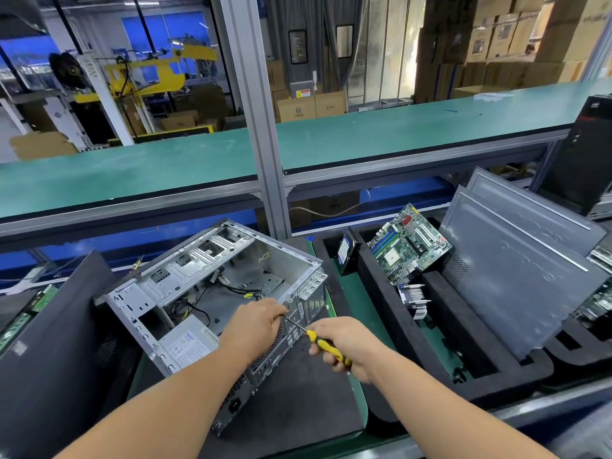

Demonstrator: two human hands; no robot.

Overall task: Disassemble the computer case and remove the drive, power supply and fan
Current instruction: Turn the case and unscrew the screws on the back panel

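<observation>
Factory hall behind, stacked cardboard boxes (506,31) at the far right, a long green conveyor belt (298,144) crossing the whole width behind a grey aluminium post (255,120). Nearer, on a dark foam mat (298,399), an open metal computer case (212,293), side panel off, tilted with its opening facing up and away. Inside the case, loose black cables (238,289) with yellow plugs, and a grey power supply (188,346) with a white label sitting in the near left corner, still in place. Left hand (255,323) resting over the case's rear edge, fingers curled round the rim, gripping it. Right hand (344,346) clenched round the yellow handle of a screwdriver (318,341), shaft angled up and left, tip meeting the rear wall of the case just beside the left fingers; exact screw under the tip too small to make out, possibly one near the expansion slots. To the right, a black foam tray (374,293) with several slots: a hard drive (346,255) standing on edge in the far left slot, a green motherboard (409,246) leaning in the next one, a finned metal heatsink (415,299) just below it. Two grey side panels (516,266) propped against the tray's right part. Black panel (49,352) leaning at the left edge of view.
</observation>
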